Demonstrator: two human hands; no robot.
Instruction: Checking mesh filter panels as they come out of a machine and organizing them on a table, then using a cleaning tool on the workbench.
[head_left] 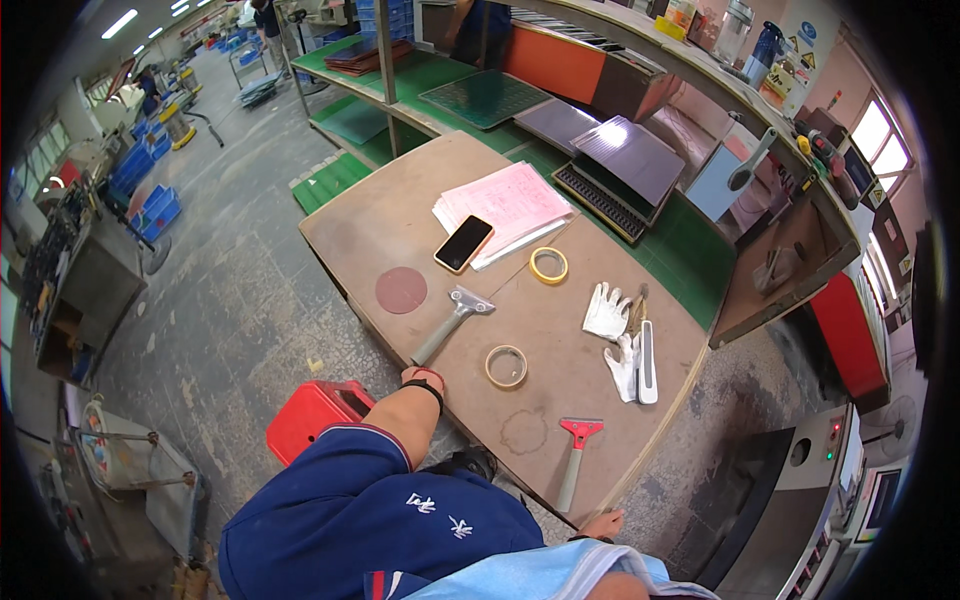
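At the near edge of a brown work table (560, 340), my left hand (419, 377) rests by a scraper (447, 325) with a grey handle; its fingers are mostly hidden. My right hand (604, 525) touches the table's near right edge, close to a red-headed scraper (573, 465); how its fingers are bent is unclear. Between them lies a roll of beige tape (506, 381). Farther back are a dark red disc (401, 290), a phone (464, 244), a yellow tape roll (549, 278), white gloves (606, 312) and a white-and-grey handled tool (647, 362).
Pink and white papers (505, 207) lie at the table's back. Behind stands a green shelf (690, 255) with dark panels (630, 155). A red box (315, 415) is beside my left arm. At the right are an open wooden box (790, 275) and a machine (800, 500).
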